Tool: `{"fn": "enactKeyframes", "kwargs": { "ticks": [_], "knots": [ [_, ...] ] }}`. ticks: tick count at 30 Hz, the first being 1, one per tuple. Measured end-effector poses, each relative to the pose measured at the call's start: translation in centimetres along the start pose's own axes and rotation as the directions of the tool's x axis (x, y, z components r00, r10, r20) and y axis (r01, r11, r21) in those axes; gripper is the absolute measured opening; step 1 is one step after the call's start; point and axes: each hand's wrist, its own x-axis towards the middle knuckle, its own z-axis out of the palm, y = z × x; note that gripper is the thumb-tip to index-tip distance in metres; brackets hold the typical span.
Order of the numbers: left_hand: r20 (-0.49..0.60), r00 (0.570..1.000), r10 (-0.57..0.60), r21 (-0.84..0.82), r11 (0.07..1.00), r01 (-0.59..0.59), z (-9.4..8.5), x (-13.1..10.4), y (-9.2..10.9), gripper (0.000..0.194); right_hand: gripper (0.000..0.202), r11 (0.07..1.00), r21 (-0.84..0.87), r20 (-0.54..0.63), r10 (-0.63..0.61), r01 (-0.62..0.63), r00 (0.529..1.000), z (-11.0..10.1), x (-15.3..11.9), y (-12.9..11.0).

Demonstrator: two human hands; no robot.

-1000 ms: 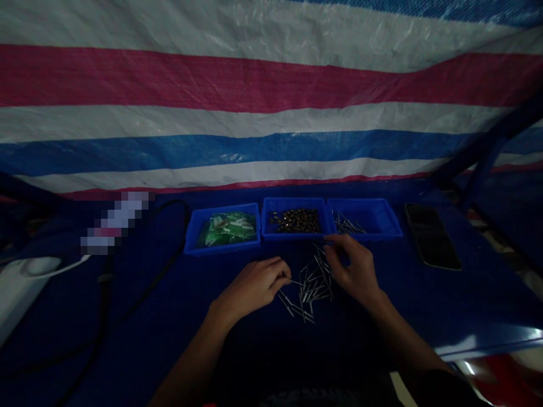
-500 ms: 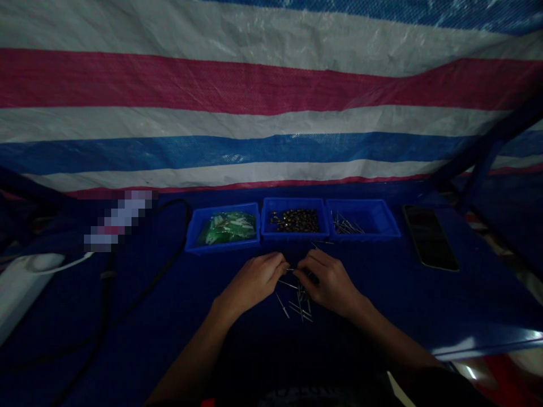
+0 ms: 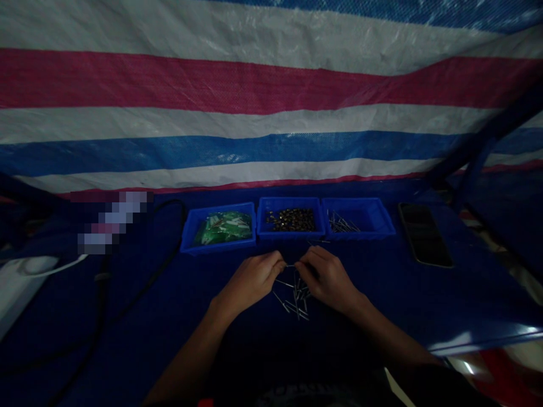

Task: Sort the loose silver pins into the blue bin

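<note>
Left hand (image 3: 257,278): thumb and fingers closed in pinch on one end of thin silvery metal rod (image 3: 290,265). Right hand (image 3: 328,278): fingers closed at opposite end; rod spans narrow gap between hands. Near both hands, loose heap of slim silvery metal rods (image 3: 298,296) on dark blue tabletop (image 3: 382,277). Beyond, three open blue rectangular bins in row: left bin (image 3: 218,247) with green and white contents, middle bin (image 3: 291,234) with small shiny brownish pieces, right bin (image 3: 375,217) with further rods. Black flat phone (image 3: 426,234) at far right.
</note>
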Motion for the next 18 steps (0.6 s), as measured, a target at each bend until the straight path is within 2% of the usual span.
{"fn": "enactKeyframes", "kwargs": {
  "ticks": [6,8,10,12,14,16,18],
  "knots": [
    [0.032,0.999,-0.005,-0.040,0.999,0.007,-0.3,-0.1,0.1,0.012,0.007,0.995,0.103,-0.041,0.018,-0.014,0.999,-0.3,0.0,0.2],
    [0.050,0.999,-0.004,-0.030,1.000,0.006,-0.8,-0.3,-0.1,0.016,0.005,0.991,0.135,-0.121,0.005,0.011,0.993,-0.8,0.2,0.1],
    [0.072,0.997,-0.003,0.000,1.000,0.003,-1.4,-0.6,-0.4,0.021,0.005,0.993,0.118,-0.269,0.008,0.024,0.963,-1.5,0.3,0.2],
    [0.108,0.994,0.007,0.021,1.000,-0.009,-1.9,-0.9,-0.7,0.023,0.004,0.999,0.050,-0.470,0.035,-0.013,0.882,-2.2,0.3,0.4],
    [0.155,0.988,0.020,0.030,0.999,-0.025,-2.3,-1.0,-0.8,0.023,0.003,0.996,-0.031,-0.667,0.046,-0.089,0.744,-2.9,0.3,0.9],
    [0.193,0.981,0.029,0.047,0.998,-0.039,-2.4,-1.1,-0.8,0.023,0.001,0.979,-0.098,-0.796,0.030,-0.177,0.605,-3.6,0.2,1.7],
    [0.221,0.975,0.032,0.063,0.997,-0.047,-2.3,-1.1,-0.8,0.022,0.005,0.954,-0.145,-0.858,0.010,-0.261,0.513,-4.2,0.1,2.8]
  ]
}}
